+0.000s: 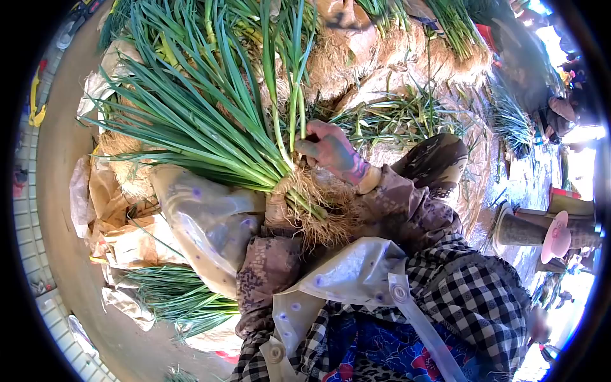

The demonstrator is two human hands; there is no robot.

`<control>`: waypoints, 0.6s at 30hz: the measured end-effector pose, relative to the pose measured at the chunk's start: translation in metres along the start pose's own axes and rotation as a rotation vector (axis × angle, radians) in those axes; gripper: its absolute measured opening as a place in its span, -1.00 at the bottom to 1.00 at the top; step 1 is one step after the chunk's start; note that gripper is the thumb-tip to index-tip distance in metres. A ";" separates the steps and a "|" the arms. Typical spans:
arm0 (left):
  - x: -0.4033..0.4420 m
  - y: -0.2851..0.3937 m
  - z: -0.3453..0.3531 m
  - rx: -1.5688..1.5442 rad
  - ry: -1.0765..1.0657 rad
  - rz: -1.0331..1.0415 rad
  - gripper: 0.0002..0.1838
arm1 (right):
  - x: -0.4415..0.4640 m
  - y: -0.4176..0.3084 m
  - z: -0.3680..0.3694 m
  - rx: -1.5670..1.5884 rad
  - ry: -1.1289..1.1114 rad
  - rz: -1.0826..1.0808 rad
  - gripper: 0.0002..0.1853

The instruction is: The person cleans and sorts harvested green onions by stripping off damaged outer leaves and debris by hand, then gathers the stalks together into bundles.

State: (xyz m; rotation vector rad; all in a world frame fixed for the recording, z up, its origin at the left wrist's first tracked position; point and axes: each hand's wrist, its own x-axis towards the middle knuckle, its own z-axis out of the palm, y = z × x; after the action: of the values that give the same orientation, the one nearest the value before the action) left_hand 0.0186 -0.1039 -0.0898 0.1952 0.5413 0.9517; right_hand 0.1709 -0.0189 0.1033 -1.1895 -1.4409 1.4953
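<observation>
My left hand (276,207) is closed around the lower stems of a bunch of green onions (226,137). Long green leaves fan out up and to the left, while the tangled pale roots (331,213) hang on the right, over my lap. Just above, my right hand (331,151) is closed, with thumb and forefinger pinching a separate upright green onion stalk (301,118) near the bunch. Part of my left hand is hidden by stems and roots.
Root-on bundles of green onions (398,54) lie along the back. Loose leaf trimmings (407,114) cover sheeting behind my right hand. Another green onion pile (184,296) lies at lower left. A clear spotted apron (210,216) covers my knee. A pink round object (557,237) stands at right.
</observation>
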 end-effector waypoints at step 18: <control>-0.023 0.042 0.083 0.133 0.008 0.090 -0.47 | -0.022 0.011 -0.018 0.164 0.062 0.214 -0.83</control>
State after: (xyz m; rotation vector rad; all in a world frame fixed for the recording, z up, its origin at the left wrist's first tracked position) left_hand 0.0209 -0.0929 0.0049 0.3376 0.6081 1.0053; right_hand 0.1954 -0.0352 0.0962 -1.3083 -1.1548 1.6703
